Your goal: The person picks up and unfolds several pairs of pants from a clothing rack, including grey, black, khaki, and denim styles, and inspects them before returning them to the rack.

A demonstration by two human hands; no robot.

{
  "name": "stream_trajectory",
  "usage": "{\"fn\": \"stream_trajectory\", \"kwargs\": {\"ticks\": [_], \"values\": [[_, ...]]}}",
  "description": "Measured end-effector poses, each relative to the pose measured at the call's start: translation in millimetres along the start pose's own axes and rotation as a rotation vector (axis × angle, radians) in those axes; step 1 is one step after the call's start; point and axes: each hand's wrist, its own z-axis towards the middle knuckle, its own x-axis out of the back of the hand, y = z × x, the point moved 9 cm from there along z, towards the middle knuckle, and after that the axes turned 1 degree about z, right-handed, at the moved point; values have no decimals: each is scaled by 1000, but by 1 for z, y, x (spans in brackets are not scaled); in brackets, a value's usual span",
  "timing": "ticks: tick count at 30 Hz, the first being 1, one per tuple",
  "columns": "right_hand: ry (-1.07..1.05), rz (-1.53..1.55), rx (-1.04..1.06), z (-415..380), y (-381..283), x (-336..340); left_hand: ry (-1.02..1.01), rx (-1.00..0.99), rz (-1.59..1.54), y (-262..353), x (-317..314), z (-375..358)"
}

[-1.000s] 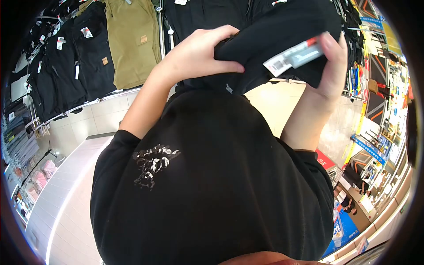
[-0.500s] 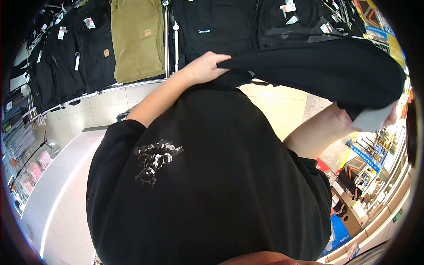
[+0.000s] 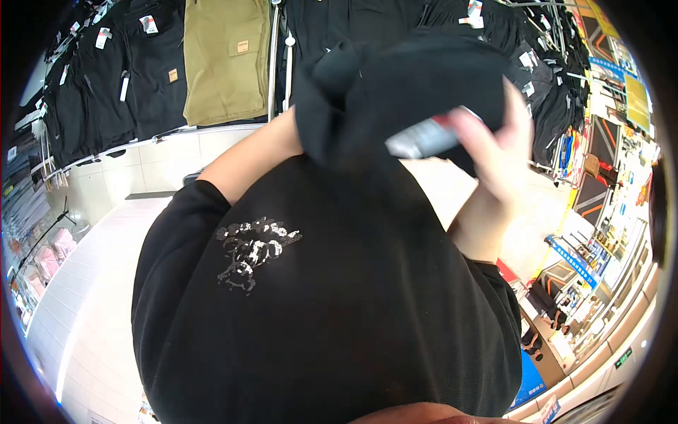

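Fingers of your right hand [image 3: 498, 152] curl around the near edge of a bunched black garment [image 3: 409, 99], with a grey-and-red hang tag [image 3: 427, 136] pressed under the thumb side; motion blur softens the fingertips, yet the grip on fabric and tag is plain. Your left hand itself is buried behind the cloth, so whether its fingers are closed cannot be told; only your left forearm [image 3: 244, 155] shows, rising from the black sleeve up into the folds at the garment's left side. You hold the garment raised in front of your chest, above the printed white emblem [image 3: 254, 251] on your black top, and it hangs clear of the racks behind it. Behind it, a wall rail carries an olive pair of trousers [image 3: 226, 60] beside rows of dark trousers [image 3: 120, 85] with white price tags. More black clothing hangs on a rack [image 3: 551, 92] to your right. Pale floor tiles [image 3: 99, 283] run along your left side, and crowded store shelves [image 3: 600, 233] with coloured signs fill the far right.
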Motion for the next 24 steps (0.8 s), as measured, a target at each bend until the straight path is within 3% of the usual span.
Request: {"fn": "stream_trajectory", "kwargs": {"ticks": [2,4,8,12,16,19,20,22,24], "values": [[-72,-96,-101,19,37,-26,-34,-134,424,23,-1,-14],[36,-469,258,26,43,-33,-26,-133,514,21,1,-25],[-201,-7,-176,30,88,-51,1,-105,558,13,8,-37],[-353,-65,-125,39,97,-57,33,-87,592,15,12,-44],[-199,-51,-277,50,126,-50,158,-142,758,45,26,-36],[-107,-19,-148,75,129,-33,324,-187,1010,43,32,-26],[-100,-16,-130,83,125,-29,462,30,330,3,51,-31],[-162,-113,-165,106,134,-25,623,402,-1070,-66,28,-45],[-222,-258,24,144,160,-26,733,539,-931,-79,32,-71]]}}
